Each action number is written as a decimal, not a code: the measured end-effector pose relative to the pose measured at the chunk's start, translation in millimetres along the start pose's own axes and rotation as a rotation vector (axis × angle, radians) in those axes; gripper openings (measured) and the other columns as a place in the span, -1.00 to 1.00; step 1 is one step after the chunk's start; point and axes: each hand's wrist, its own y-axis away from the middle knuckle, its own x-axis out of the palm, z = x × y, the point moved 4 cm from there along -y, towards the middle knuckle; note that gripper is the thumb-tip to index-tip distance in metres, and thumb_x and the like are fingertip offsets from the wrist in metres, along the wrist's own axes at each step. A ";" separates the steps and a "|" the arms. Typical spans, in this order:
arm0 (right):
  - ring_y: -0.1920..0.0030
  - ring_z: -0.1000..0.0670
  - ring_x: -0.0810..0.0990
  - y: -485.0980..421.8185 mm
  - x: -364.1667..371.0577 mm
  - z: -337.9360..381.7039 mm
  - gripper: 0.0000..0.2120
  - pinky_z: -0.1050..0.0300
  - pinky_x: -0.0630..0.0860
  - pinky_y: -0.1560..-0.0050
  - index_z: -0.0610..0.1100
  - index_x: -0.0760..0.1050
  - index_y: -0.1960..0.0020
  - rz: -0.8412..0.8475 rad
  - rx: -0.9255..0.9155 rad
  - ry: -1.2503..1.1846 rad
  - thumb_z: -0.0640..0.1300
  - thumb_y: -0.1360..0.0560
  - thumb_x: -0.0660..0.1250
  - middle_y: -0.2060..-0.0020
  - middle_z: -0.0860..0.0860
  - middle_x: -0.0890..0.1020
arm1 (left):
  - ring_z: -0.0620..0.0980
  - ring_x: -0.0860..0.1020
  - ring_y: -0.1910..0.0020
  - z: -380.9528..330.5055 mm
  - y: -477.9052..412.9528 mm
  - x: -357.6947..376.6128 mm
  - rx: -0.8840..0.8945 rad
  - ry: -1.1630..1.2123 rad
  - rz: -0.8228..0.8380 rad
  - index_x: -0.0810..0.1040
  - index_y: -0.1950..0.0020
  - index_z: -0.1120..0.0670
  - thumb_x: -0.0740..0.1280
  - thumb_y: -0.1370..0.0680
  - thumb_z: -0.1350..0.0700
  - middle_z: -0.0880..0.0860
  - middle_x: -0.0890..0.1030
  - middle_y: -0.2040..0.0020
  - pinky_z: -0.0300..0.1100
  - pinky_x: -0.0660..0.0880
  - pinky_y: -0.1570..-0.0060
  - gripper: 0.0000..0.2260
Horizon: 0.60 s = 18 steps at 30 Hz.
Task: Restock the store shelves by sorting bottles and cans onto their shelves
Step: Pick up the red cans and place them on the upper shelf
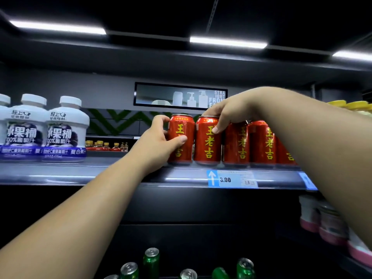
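One long grey shelf (112,174) carries everything, and its front lip is the main risk. The row of red cans (259,141) stands close to that edge from centre out toward 3 o'clock. A hard shove could tip one over the lip onto the green cans (151,260) showing at 6 o'clock. Two white juice bottles (65,127) stand at 9 o'clock, well apart from the row, with bare shelf between. The red cans are packed touching, so pressing another in sideways could, I judge, knock neighbours askew or turn labels away.

The left hand (159,137) grips the leftmost red can (181,137), thumb across its front and fingers curled behind. The right hand (223,115) holds the rim of the second red can (208,139) from above, thumb on the label; such a top-only hold could slip. Both cans appear upright on the shelf, touching each other.

Every can top in view looks sealed, so the contents cannot be seen, and what holds the green cans is out of view. A price tag (231,179) sits on the lip at 5 o'clock.
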 end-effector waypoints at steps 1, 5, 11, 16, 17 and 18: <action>-0.10 -0.20 0.70 -0.3 -0.9 -0.9 -0.63 -0.34 0.56 -0.17 0.04 0.52 -0.33 0.010 0.001 -0.001 -0.19 -0.56 0.36 -0.12 -0.07 0.70 | -0.03 0.60 -0.06 -0.8 0.2 0.2 0.008 -0.026 -0.003 0.20 -0.39 -0.15 0.39 -0.53 -0.16 -0.02 0.55 -0.18 0.09 0.58 -0.13 -0.47; -0.12 -0.23 0.69 1.0 -3.3 -3.8 -0.66 -0.37 0.53 -0.20 -0.01 0.53 -0.33 0.058 -0.018 -0.030 -0.17 -0.57 0.33 -0.13 -0.10 0.70 | 0.01 0.59 -0.06 -4.4 3.8 -0.7 0.054 -0.115 -0.050 0.20 -0.35 -0.18 0.37 -0.51 -0.22 -0.04 0.53 -0.15 0.12 0.59 -0.10 -0.49; -0.03 -0.16 0.72 6.3 0.1 -6.4 -0.73 -0.25 0.59 -0.16 0.00 0.59 -0.27 -0.056 -0.019 -0.043 -0.08 -0.58 0.35 -0.06 -0.06 0.73 | 0.07 0.56 -0.15 -8.3 8.0 3.2 0.040 -0.253 -0.078 0.16 -0.43 -0.14 0.31 -0.53 -0.26 0.05 0.52 -0.31 0.12 0.55 -0.16 -0.43; -0.35 -0.06 0.50 23.1 -1.6 -21.4 -0.44 -0.07 0.41 -0.35 0.16 0.33 -0.51 -0.276 -0.127 -0.067 0.09 -0.54 0.39 -0.43 0.04 0.48 | 0.06 0.54 -0.22 -12.7 15.0 5.8 0.061 -0.340 -0.100 0.12 -0.49 -0.11 0.35 -0.50 -0.26 0.05 0.50 -0.35 0.06 0.51 -0.20 -0.33; -0.42 -0.05 0.42 31.7 -3.1 -27.1 -0.37 -0.03 0.35 -0.38 0.18 0.27 -0.53 -0.357 -0.162 -0.053 0.13 -0.51 0.40 -0.48 0.06 0.41 | 0.06 0.51 -0.26 -14.3 17.5 7.3 0.080 -0.381 -0.108 0.09 -0.51 -0.10 0.35 -0.49 -0.27 0.05 0.47 -0.38 0.06 0.49 -0.22 -0.29; -0.46 -0.03 0.37 42.7 -2.5 -33.3 -0.33 0.00 0.31 -0.41 0.20 0.25 -0.54 -0.435 -0.192 -0.041 0.16 -0.49 0.42 -0.51 0.08 0.37 | 0.05 0.48 -0.30 -16.0 20.0 8.5 0.104 -0.419 -0.123 0.06 -0.53 -0.10 0.35 -0.49 -0.26 0.04 0.42 -0.42 0.05 0.46 -0.24 -0.26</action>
